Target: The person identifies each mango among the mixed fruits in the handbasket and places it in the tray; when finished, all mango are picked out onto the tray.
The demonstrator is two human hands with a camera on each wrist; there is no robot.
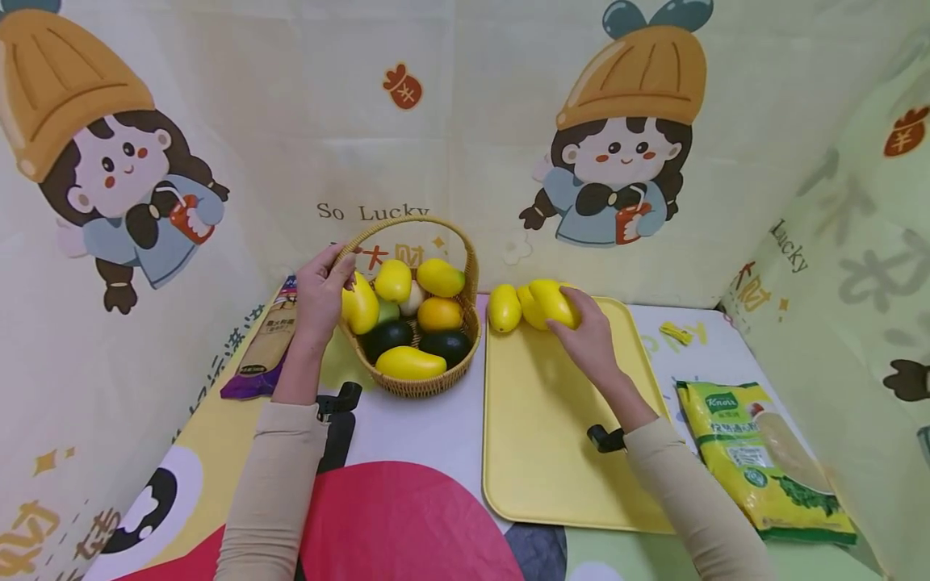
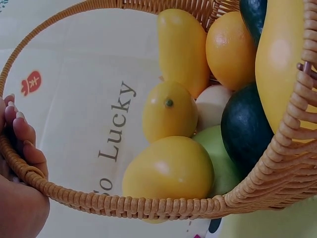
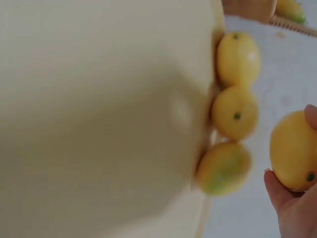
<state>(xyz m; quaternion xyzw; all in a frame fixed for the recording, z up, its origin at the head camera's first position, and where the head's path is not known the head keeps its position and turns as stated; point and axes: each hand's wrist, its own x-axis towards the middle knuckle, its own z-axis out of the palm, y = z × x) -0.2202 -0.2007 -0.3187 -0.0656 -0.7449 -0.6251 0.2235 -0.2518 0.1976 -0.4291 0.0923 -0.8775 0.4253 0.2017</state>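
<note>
My left hand [image 1: 320, 290] grips the handle [image 1: 436, 223] of a wicker basket [image 1: 417, 389] on its left side. Inside the basket lie several yellow mangoes [image 1: 410, 363], an orange [image 1: 439, 314], two dark fruits [image 1: 446, 347], a green fruit [image 2: 222, 153] and a pale round one [image 2: 213, 102]. Over the far part of the yellow tray [image 1: 552, 476], my right hand [image 1: 592, 339] holds another mango [image 3: 294, 151] between thumb and fingers. Three more mangoes [image 3: 237, 59] sit in a row along the tray's far edge, one [image 1: 504, 308] at its left corner.
Left of the basket, partly behind my left forearm, lies a packet with purple ends [image 1: 265, 343]. A green and yellow Knorr packet [image 1: 763, 460] is right of the tray, with a small yellow packet [image 1: 676, 332] farther back. A printed backdrop [image 1: 494, 121] stands behind everything.
</note>
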